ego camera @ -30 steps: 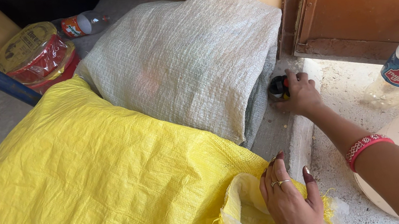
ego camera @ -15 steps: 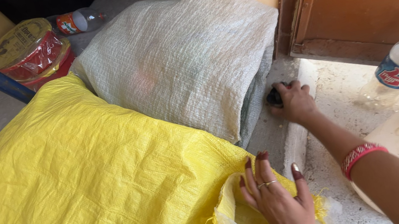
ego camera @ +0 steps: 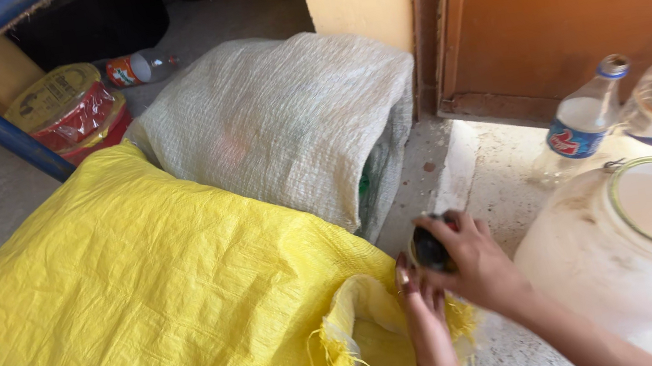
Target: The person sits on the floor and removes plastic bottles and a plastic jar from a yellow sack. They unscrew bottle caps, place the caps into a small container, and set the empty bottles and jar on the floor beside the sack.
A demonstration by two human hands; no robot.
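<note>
Two woven sacks on the floor: yellow sack [ego camera: 156, 326] at left, its frayed open mouth facing the lower edge; white sack [ego camera: 289, 118] behind it against the wall corner. Round yellow-and-red tin [ego camera: 67, 111] at far left. Left hand [ego camera: 425, 312] rests open-fingered on the yellow sack's mouth. Right hand [ego camera: 471, 260] clenched around a small dark round object [ego camera: 428, 250], its long axis unclear, directly above the left fingers. Blue-labelled clear bottle [ego camera: 586, 126] and white lidded container [ego camera: 645, 244] at right.
</note>
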